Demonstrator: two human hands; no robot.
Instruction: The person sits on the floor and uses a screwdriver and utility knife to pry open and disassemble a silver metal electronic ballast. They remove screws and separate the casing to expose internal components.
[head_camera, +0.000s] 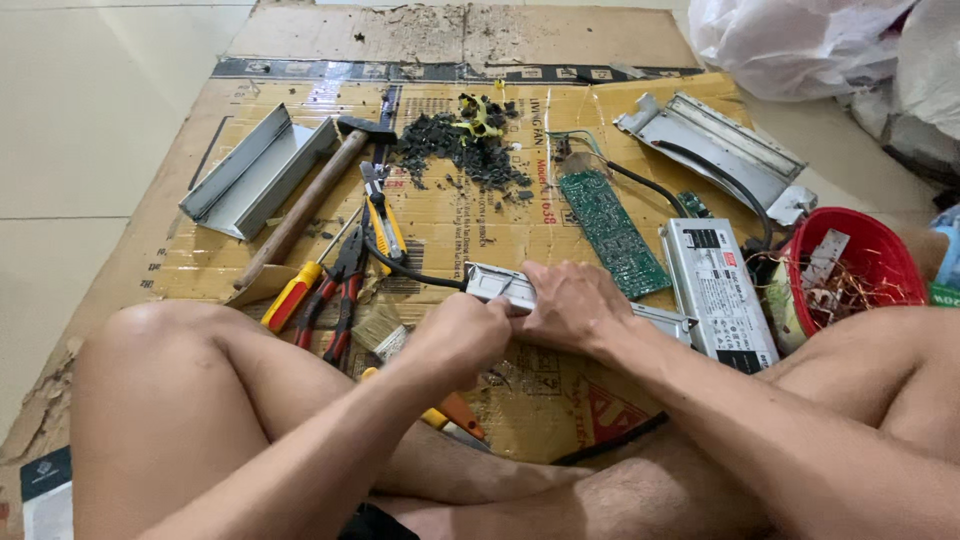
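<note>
A grey metal box (500, 288) is held on the cardboard (520, 390) by both hands: right hand (572, 305) laid over it, left hand (462, 335) with fingers closed at its end, beside pliers (340, 285).

We note a long grey metal casing (500, 288) lying flat on the cardboard at centre, its long axis running from 10 o'clock to 4 o'clock. A black cable (400, 268) leaves its end at 10 o'clock. Much of its middle is hidden from us.
</note>
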